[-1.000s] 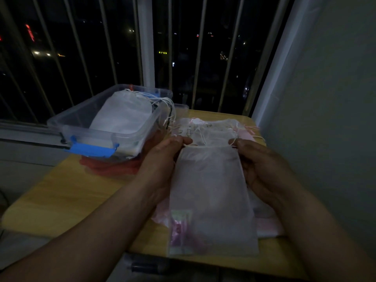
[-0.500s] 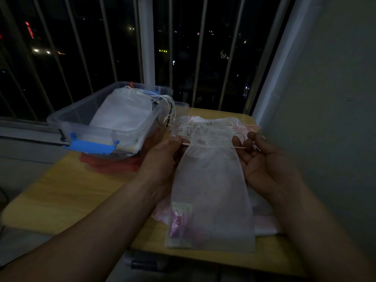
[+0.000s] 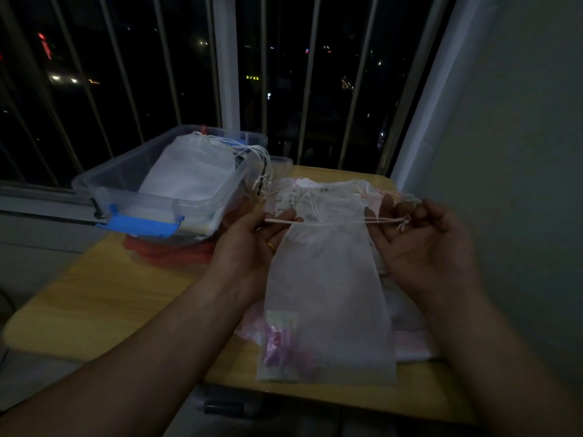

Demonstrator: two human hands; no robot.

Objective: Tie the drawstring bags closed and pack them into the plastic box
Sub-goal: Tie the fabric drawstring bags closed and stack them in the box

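L hand [image 3: 252, 247] reaches in from the near-left, thumb side up. Thumb & forefinger pinch one end of the thin pale drawstring [image 3: 331, 221]. The other fingers curl loosely behind the bag, w/ a gold ring [image 3: 271, 246] on one. R hand [image 3: 424, 247] is palm-up w/ fingers curled in, thumb & fingertips nipping the knotted cord ends on the other side. The drawstring is taut & straight btwn the hands, roughly parallel w/ the near edge.

The white see-through fabric drawstring bag [image 3: 328, 294] is long & rectangular. Its neck is slightly gathered at the cord, w/ a frilly top above. Smth pink & a small packet show thru at its bottom-left corner. Long axis runs far-to-near, mouth toward the far edge, bottom just short of the near edge of the yellow wood tabletop [image 3: 104, 298], on the right half. It lies over a pile of pale pink & white bags [image 3: 410, 339] by the right edge.

The clear plastic box [image 3: 202, 203] w/ blue latch [image 3: 138, 225] sits at the far-left corner. White bags [image 3: 189, 175] are inside, cords spilling over its right wall.
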